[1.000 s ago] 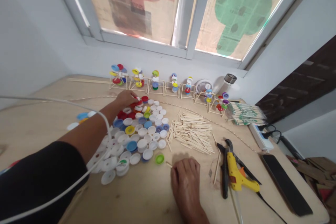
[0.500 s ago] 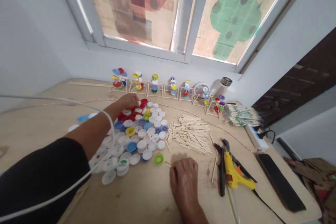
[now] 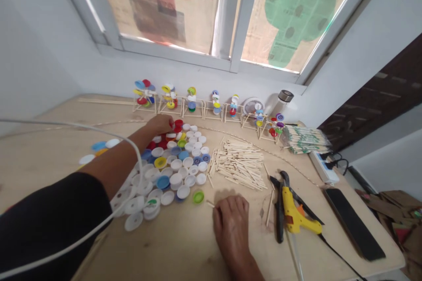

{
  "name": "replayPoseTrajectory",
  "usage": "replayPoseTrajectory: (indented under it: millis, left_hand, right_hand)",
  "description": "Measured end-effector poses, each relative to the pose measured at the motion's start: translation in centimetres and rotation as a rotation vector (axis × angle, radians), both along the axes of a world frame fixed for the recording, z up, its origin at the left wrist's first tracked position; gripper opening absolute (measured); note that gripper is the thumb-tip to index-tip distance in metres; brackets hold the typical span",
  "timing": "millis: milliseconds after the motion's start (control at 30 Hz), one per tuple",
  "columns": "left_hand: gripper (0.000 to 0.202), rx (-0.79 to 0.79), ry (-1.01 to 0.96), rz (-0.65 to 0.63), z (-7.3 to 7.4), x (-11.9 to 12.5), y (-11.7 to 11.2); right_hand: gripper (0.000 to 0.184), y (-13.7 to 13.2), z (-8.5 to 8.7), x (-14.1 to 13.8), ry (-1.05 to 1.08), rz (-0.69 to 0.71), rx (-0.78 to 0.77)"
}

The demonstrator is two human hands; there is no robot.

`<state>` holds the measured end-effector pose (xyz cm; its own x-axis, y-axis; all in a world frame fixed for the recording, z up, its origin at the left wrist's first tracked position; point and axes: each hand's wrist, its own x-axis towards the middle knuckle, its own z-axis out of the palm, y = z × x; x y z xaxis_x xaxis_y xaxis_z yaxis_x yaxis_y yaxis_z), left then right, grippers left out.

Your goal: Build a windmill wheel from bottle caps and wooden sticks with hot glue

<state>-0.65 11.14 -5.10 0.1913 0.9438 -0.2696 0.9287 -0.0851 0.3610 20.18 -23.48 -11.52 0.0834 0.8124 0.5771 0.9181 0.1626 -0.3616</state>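
Note:
My left hand (image 3: 161,124) reaches over the far side of a spread of bottle caps (image 3: 176,165), most of them white, with red, blue, yellow and green among them. A red bottle cap (image 3: 172,124) shows at its pinched fingertips. More red caps lie right beside and below it. Near the front of the table, my right hand (image 3: 231,219) rests with curled fingers. The end of a short wooden stick (image 3: 210,204) pokes out on its left side; the rest is hidden under the fingers. A lone green cap (image 3: 198,197) lies left of this hand.
A heap of short sticks (image 3: 239,164) lies mid-table. To the right are a yellow glue gun (image 3: 296,217), black-handled pliers (image 3: 279,210), a phone (image 3: 354,224) and a power strip (image 3: 325,169). Stick frames with cap wheels (image 3: 216,105) line the back. A white cable (image 3: 136,149) crosses in front.
My left hand has closed on a red bottle cap at the back of the spread. My right hand has stayed in place around the stick. The view has shifted slightly.

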Motion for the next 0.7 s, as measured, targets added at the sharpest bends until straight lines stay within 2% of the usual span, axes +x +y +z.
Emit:
replayPoseTrajectory:
  millis: [333,700]
  left_hand:
    - [0.041,0.009,-0.118,0.068,-0.9,-2.1,0.3]
    - [0.041,-0.009,-0.147,0.082,-0.8,-0.9,0.4]
  right_hand:
    - [0.017,0.0,0.0,0.1,-0.020,-0.005,0.016]
    - [0.018,0.1,0.1,0.0,-0.015,-0.007,0.023]
